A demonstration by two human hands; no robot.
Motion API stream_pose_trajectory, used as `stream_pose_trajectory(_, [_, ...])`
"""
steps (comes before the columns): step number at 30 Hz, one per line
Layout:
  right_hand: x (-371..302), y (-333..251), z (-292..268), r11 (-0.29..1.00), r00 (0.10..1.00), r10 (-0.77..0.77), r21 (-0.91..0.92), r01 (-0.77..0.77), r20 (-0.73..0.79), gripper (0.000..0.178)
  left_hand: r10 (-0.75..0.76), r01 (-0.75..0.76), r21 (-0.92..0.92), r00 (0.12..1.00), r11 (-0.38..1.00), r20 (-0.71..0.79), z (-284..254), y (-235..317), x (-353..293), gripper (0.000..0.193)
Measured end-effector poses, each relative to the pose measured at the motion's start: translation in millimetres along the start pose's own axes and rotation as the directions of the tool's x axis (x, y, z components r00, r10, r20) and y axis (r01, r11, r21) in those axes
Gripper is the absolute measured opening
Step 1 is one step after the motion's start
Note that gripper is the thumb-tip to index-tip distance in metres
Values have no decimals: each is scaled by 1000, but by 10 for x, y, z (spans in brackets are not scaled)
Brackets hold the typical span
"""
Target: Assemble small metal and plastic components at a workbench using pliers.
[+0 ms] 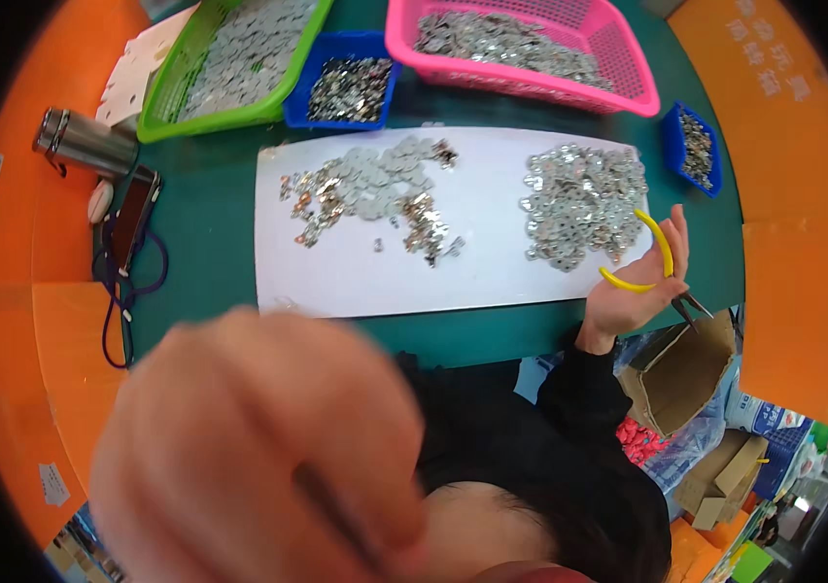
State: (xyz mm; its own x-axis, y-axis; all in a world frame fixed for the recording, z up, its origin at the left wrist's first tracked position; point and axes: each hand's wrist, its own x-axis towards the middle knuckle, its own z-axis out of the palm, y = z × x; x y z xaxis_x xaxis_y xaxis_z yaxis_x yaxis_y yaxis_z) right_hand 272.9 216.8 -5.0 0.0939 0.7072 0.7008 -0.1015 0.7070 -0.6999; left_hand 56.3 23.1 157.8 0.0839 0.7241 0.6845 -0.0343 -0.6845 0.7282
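Observation:
My left hand (249, 428) is large and blurred, raised close in front of the view at the lower left. Its fingers are curled inward, and anything inside them is hidden. At the right edge of the white board (501, 277), my right hand (623, 301) is turned palm up, holding pliers (668, 255) with yellow handles against the thumb. The plier jaws point down to the right, and some fingers are extended. Just beyond that hand lies a pile of shiny clear-silver discs (584, 199). Pale round discs (380, 180) and small metallic pieces (426, 228) are heaped on the board's left half.
Along the back stand a green basket (156, 121), a blue tray (336, 123) and a pink basket (531, 85), all holding pieces. Another blue tray (672, 146) is at right. A steel flask (93, 144) and corded phone (132, 219) lie left. Orange panels (803, 301) flank the table.

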Motion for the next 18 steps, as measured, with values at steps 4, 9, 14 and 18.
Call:
stream_pose_trajectory(4, [-171, -145, 171, 993, 949, -111, -1, 116, 294, 55, 27, 31, -382, 989, 924, 144, -118, 58, -211, 21])
stream_pose_trajectory(9, [-300, -209, 390, 999, 801, 12, -32, 9, 599, 25, 40, -2, -408, 996, 913, 85, -323, -112, -523, 13])
stream_pose_trajectory(14, [-184, -275, 543, 934, 700, 335, -124, -335, 631, 21, -414, 489, 375, 871, 788, -266, -509, -609, -542, 16])
stream_pose_trajectory(18, [-107, -263, 800, 914, 632, 405, -265, -309, 661, 16, -428, 466, 734, 865, 495, -261, -698, -1299, -753, 32])
